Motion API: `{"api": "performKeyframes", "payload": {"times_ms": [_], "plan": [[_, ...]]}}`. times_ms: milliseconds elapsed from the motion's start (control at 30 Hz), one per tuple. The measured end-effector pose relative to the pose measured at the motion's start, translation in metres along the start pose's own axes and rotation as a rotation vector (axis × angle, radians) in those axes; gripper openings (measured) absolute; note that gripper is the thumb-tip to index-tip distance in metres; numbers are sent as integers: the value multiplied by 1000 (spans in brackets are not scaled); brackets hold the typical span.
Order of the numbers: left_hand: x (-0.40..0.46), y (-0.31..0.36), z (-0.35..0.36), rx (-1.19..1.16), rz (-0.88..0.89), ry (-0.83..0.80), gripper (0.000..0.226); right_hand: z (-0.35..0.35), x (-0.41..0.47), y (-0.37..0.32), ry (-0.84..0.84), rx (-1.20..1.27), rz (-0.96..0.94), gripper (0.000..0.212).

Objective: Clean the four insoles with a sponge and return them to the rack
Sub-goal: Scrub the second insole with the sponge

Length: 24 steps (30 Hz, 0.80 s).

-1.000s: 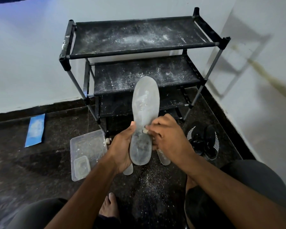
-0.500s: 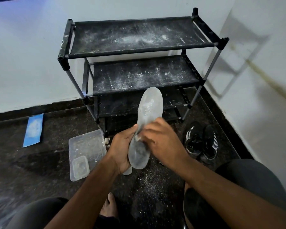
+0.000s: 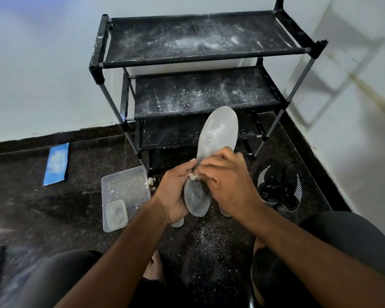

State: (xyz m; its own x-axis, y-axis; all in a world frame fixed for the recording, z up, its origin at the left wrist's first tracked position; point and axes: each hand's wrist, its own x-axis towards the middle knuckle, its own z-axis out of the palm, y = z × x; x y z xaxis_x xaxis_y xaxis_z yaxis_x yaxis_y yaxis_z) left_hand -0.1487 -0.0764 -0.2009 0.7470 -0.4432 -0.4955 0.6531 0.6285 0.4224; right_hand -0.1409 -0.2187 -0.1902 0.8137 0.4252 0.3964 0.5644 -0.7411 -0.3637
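1. While I look down through the head camera, the biggest thing ahead is the black three-tier shoe rack [image 3: 200,41], standing in the corner of two white walls, its fabric shelves dusted with white powder.
2. Below it spreads the dark speckled floor [image 3: 31,207], with more white powder scattered between my knees.
3. Left of the rack's foot lies a clear plastic tray [image 3: 129,187] with a smaller clear container [image 3: 116,213] sitting in its near corner; both are on the floor just beside my left wrist.
4. Right of my hands a pair of black shoes [image 3: 280,185] with white stripes stands near the wall.
5. Far left, a blue rectangular sheet [image 3: 56,164] lies flat by the skirting, well apart from everything else.
6. In the middle, the grey insole [image 3: 218,132] is held up in front of the lower shelves; its long axis runs from near-left to far-right, heel end toward me, toe end tilted up and away, hiding part of the bottom shelf.
7. My left hand [image 3: 176,192] cups the heel part from the left, fingers curled round its edge.
8. My right hand [image 3: 227,185] covers the insole's waist, fingers bent and pinching a small pale sponge [image 3: 193,176] against it; only a scrap of it shows.
9. Two other insole ends [image 3: 177,223] peek out on the floor beneath my hands.
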Motion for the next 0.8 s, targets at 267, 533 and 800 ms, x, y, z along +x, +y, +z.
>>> {"api": "performKeyframes", "payload": {"times_ms": [267,533,800], "plan": [[3,2,-5,-8,-24,-4,38,0,0,-7,-40,-15,1,28],[5,3,-8,24,-19,11,37,-1,-1,-10,-78,40,-3,28],[7,4,-13,22,-37,43,39,-3,-3,-16,-103,112,-47,28]]}}
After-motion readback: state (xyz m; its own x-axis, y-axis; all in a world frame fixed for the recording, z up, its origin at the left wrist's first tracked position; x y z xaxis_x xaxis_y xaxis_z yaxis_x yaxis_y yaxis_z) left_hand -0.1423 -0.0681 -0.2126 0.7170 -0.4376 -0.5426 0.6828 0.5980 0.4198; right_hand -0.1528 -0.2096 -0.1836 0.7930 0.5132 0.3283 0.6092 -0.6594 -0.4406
